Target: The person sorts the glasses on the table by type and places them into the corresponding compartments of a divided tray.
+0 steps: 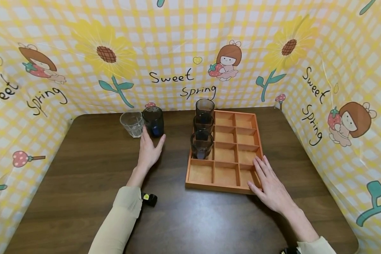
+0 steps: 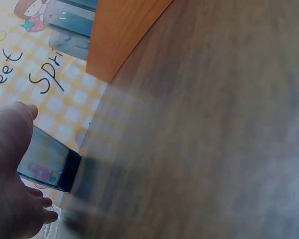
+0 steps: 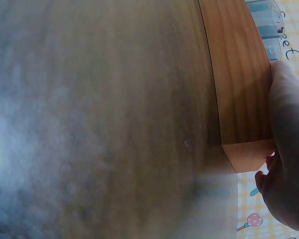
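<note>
In the head view, a dark tinted glass (image 1: 153, 121) stands upright at the back of the table, beside a clear faceted glass (image 1: 132, 124). My left hand (image 1: 150, 151) is just in front of them, thumb and fingers spread towards the dark glass. Right of it is a wooden tray (image 1: 227, 188) divided into square compartments. Three dark glasses (image 1: 202, 144) stand in a line along its left column. My right hand (image 1: 273, 188) rests at the tray's near right corner, thumb by the front rim and extended fingers along the right side.
The brown wooden table (image 1: 92, 169) carries everything. A yellow checked cloth (image 1: 177, 46) with printed flowers and figures rises behind and at both sides. Dark straps with small devices (image 1: 150, 199) sit at both wrists.
</note>
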`<state>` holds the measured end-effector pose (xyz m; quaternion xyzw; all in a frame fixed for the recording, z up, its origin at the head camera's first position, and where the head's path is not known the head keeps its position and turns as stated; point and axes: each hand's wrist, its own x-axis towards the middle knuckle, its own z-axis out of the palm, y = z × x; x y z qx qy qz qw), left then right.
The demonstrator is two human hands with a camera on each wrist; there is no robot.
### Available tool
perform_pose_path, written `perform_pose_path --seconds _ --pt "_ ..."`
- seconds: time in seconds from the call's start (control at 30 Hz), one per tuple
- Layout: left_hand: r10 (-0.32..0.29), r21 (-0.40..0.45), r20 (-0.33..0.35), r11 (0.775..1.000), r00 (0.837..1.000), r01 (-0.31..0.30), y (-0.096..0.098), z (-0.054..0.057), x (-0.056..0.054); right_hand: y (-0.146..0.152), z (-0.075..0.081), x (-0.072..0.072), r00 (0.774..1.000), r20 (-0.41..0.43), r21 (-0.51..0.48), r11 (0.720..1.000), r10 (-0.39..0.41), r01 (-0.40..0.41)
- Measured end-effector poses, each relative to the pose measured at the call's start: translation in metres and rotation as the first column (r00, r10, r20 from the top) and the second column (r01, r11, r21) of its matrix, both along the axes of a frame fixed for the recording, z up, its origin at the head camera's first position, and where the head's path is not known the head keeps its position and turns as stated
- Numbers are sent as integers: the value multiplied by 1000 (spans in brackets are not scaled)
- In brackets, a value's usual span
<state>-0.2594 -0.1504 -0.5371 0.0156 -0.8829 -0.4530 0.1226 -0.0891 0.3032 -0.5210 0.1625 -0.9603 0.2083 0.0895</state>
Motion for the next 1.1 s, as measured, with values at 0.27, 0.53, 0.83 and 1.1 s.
perform_pose_path --seconds 0.27,0.53,0.83,1.1 --pt "16 63 -5 998 1000 -16 1 -8 -12 1 -1 0 1000 8 0 1000 1 -1" --pt "68 201 -41 978 997 -59 3 -36 -41 2 0 1 1000 -3 -1 1000 5 -5" --pt "114 271 -77 959 991 -89 5 -37 -51 2 -1 0 1000 -12 -2 1000 7 -7" --pt "157 382 -53 916 986 -125 23 2 -35 1 0 0 1000 -4 -3 1000 7 -7"
